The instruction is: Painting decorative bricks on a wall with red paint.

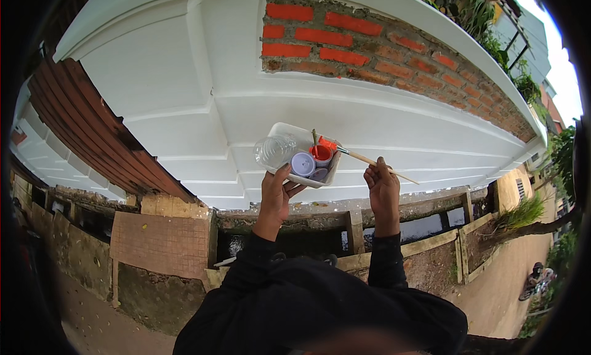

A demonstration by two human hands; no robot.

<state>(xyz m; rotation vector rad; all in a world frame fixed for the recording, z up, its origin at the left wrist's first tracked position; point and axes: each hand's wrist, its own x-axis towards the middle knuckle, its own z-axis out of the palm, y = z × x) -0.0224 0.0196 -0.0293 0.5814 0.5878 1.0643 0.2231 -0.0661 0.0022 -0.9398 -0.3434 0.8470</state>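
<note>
Nearest, the person's left hand [275, 192] is closed on the near left corner of a white plastic tray [300, 134], thumb at the rim; its fingers run partly out of sight under the tray. Just to the right, the right hand [383, 186] is drawn into a pinch on the wooden handle of a paintbrush [364, 158], whose tail sticks out beyond the fingers; the lower fingers curl in and are hard to make out. The orange-coated bristles lie left of that hand, above an open cup of orange paint [322, 152], hiding some of its rim. A thin stick [314, 142] rises there, its lower end hidden. Close beyond the left thumb sits a white-lidded tub [302, 164]; a clear plastic container [274, 150] overhangs the tray's left side, its contents unclear. Farther out, past both hands, stretches a white wall [246, 118] with a brick panel [332, 38], some bricks bright orange. Far to the right, a motorbike rider [538, 281] is too small for detail.
</note>
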